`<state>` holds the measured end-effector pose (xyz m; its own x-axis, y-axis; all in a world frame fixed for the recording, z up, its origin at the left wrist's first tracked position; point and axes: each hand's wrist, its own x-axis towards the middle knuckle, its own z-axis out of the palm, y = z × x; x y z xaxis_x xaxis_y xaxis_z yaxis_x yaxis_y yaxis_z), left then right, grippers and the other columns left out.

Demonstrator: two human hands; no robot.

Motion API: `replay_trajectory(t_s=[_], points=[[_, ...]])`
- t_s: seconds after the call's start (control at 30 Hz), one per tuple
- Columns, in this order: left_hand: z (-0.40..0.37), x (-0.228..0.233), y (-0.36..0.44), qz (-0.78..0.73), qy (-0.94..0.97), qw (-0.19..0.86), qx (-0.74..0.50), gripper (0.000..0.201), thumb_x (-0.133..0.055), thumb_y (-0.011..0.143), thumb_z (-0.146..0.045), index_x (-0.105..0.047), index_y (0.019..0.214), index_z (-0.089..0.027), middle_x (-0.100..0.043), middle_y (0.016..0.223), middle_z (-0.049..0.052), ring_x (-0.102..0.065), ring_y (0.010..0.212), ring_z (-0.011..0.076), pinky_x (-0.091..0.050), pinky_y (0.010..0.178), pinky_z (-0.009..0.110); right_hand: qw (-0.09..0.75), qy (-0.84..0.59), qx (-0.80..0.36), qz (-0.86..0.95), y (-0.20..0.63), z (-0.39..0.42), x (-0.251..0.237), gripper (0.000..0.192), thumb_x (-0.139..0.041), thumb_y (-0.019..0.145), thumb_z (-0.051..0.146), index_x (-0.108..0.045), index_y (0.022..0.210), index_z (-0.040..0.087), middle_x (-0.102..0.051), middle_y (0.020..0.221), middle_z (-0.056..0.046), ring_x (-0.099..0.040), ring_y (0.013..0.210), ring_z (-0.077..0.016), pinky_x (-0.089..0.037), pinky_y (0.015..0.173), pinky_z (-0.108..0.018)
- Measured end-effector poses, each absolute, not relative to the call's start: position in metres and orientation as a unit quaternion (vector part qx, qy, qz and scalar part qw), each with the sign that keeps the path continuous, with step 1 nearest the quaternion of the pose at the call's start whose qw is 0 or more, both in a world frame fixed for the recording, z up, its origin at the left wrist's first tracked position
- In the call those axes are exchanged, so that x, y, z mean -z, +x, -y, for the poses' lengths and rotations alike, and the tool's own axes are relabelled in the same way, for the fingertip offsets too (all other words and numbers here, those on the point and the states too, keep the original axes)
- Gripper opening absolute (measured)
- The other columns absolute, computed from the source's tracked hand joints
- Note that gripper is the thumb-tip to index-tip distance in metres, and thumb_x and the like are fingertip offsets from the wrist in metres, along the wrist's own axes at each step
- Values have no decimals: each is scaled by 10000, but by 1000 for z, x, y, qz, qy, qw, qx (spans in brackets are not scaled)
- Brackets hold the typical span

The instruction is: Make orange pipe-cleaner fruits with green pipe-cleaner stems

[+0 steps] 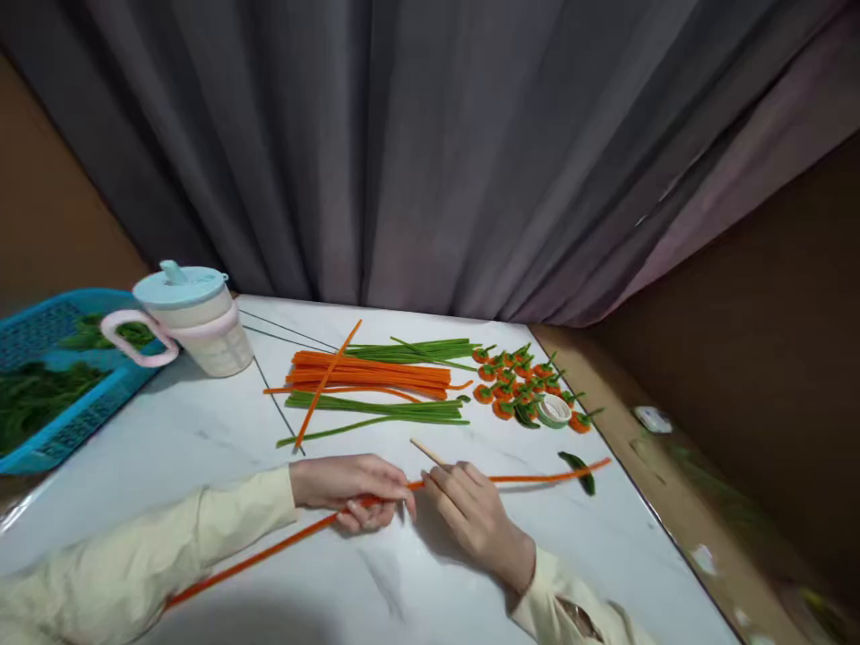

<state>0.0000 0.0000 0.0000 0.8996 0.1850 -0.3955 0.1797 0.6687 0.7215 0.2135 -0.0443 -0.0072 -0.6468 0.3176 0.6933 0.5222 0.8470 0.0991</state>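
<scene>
A long orange pipe cleaner [269,551] runs across the near part of the table, through both hands. My left hand [353,484] is closed around its middle, with the fingertips pinched together. Just to the right, my right hand [474,520] is closed too, holding a thin wooden stick [427,451] whose tip points up and left. The pipe cleaner passes at or under the right fingers; exactly how they meet is hidden. Its far right end lies over a dark green leaf-shaped piece [581,472].
Orange pipe cleaners [369,372] lie bundled between two green bundles [386,409]. Several small orange pumpkin-like pieces with green tops [503,409] surround a white tape roll [554,410]. A lidded cup [225,351] and a blue basket [90,428] of greenery stand left. A grey curtain [417,161] hangs behind.
</scene>
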Motion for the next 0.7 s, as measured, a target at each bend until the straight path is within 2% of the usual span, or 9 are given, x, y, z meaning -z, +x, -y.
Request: replay_trajectory(t_s=[0.13,0.23,0.37,0.47,0.6,0.7], points=[[1,-2,1,-221,424,878,1,216,-574,839,-327,-597,895,-119,-428,448,-61,-200,308,36,-217,261,126,313,-253,181,897,219,43,3,270,-347,920,50,-616,944,51,-679,842,-125,-561,738,-178,-421,664,-321],[1,-1,-1,-206,447,870,5,217,-541,863,-308,-607,923,-109,-423,465,-56,-191,323,36,-216,273,132,292,-276,243,883,227,43,0,289,-334,926,52,-620,969,56,-682,884,-125,-564,833,-199,-413,732,-344],[0,-1,-3,-206,473,857,6,203,-531,869,-294,-606,926,-114,-453,508,-40,-186,346,36,-195,283,136,313,-343,332,821,241,44,-6,287,-365,918,62,-630,1016,116,-664,913,-111,-546,925,-206,-387,789,-346],[0,-2,-3,-201,492,847,1,199,-525,870,-297,-600,915,-118,-443,506,-43,-178,352,39,-181,289,142,332,-383,360,783,250,44,-11,318,-388,881,32,-617,1080,126,-635,835,-104,-534,809,-198,-372,719,-336],[3,-6,-4,-197,518,832,-11,208,-531,862,-305,-595,916,-115,-427,513,-47,-167,365,40,-172,303,150,341,-394,375,767,264,42,-21,388,-435,850,16,-552,1199,140,-578,637,-34,-465,616,-171,-323,629,-317],[6,-7,-5,-198,538,819,-21,214,-537,854,-307,-598,908,-109,-403,510,-55,-163,371,41,-173,315,159,354,-396,401,746,274,41,-34,431,-498,841,45,-510,1255,164,-609,654,-35,-487,618,-176,-319,622,-318]])
